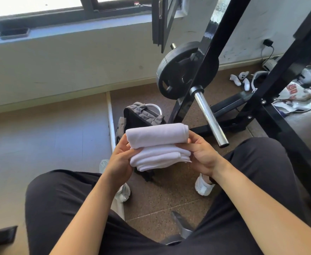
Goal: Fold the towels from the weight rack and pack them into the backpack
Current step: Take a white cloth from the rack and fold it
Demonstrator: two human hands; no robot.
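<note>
Red-orange printed characters on crumpled white fabric (296,94) behind the weight rack (212,43), too blurred to read, nothing else legible

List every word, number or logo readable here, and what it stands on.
Nothing reads clearly.
Red lettering on the white cloth by the rack: too blurred to read.
The weight plate: no legible marking.
The folded towels, the backpack: no text visible.
</note>
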